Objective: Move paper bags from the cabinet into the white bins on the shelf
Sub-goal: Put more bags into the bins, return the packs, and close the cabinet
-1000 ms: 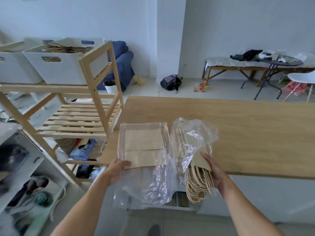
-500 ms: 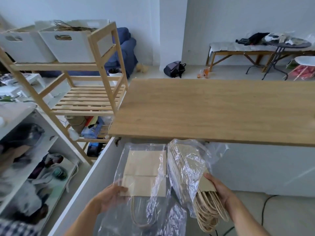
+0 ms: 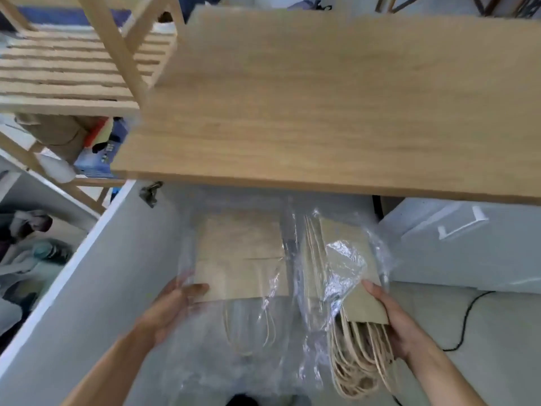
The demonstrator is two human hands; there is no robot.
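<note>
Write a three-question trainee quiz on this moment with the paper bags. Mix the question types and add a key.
1. True or false: the left hand holds a flat bag pack wrapped in clear plastic.
2. What hangs below the bundle in the right hand? A) cord handles B) a ribbon C) nothing
3. Fill in: both packs are held below the front edge of the wooden ____.

Key: 1 true; 2 A; 3 tabletop.
</note>
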